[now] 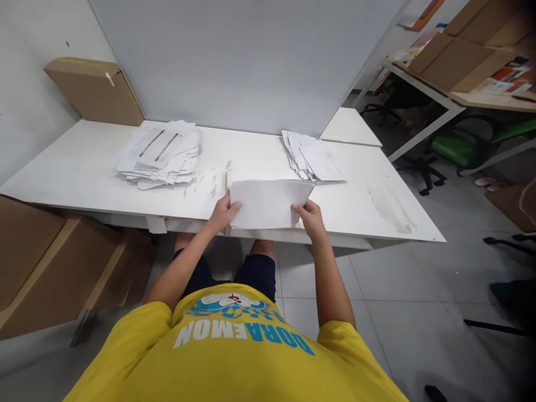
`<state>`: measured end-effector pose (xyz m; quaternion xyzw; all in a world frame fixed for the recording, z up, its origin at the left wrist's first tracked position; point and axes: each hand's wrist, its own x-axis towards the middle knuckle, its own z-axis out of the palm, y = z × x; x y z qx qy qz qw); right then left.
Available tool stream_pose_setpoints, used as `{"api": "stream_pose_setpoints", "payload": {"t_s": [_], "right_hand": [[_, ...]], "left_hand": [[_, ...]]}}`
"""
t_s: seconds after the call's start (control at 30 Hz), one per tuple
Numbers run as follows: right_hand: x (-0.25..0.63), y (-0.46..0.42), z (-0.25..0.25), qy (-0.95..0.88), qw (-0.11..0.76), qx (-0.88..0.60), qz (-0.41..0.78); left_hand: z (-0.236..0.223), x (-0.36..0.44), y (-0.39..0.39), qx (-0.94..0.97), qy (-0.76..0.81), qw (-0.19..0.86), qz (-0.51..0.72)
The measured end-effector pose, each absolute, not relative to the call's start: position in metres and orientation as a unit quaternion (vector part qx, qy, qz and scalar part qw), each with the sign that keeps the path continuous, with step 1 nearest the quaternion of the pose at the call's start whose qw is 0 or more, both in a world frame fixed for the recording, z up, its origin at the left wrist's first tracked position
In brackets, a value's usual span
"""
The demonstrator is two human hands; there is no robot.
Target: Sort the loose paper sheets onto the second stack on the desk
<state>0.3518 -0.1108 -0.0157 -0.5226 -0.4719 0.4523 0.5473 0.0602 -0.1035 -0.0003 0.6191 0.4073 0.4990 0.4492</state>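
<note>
Yellow shirt [234, 363], hands [224, 214] gripping paper [268, 204], over desk edge [377, 235]

**Paper piles at either side of the table**

On the table [251, 153], the larger pile [161, 156] lies left and the smaller pile [314, 159] right. Between them, at the near edge, the held paper [268, 204] spans from left hand [224, 215] to right hand [310, 218] (a small block [229, 178] sits by its far left corner). A panel [243, 61] stands behind the piles, with a flat box [96, 92] at its left. Beyond the table's right end, a desk [481, 99] bears cartons [456, 61].
</note>
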Motion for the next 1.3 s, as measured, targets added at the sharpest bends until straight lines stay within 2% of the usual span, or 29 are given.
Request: {"api": "stream_pose_setpoints", "payload": {"t_s": [0.13, 0.23, 0.37, 0.57, 0.9, 1.3], "right_hand": [[0.354, -0.111, -0.014, -0.451, 0.457, -0.549, 0.535], [0.351, -0.098, -0.02, -0.439, 0.413, -0.58, 0.548], [0.347, -0.079, -0.027, -0.446, 0.407, -0.585, 0.542], [0.342, -0.071, -0.028, -0.442, 0.4, -0.601, 0.532], [0.34, -0.075, -0.026, -0.451, 0.376, -0.623, 0.517], [0.336, -0.077, -0.023, -0.459, 0.381, -0.621, 0.509]], "left_hand": [[-0.001, 0.041, -0.082, 0.559, 0.461, 0.471, 0.503], [-0.009, 0.022, -0.045, 0.55, 0.532, 0.387, 0.515], [-0.017, 0.01, -0.013, 0.65, 0.548, 0.258, 0.459], [-0.02, 0.012, -0.011, 0.789, 0.484, 0.172, 0.338], [-0.015, 0.014, -0.02, 0.848, 0.464, 0.135, 0.217], [-0.008, 0.013, -0.023, 0.864, 0.466, 0.086, 0.169]]}}
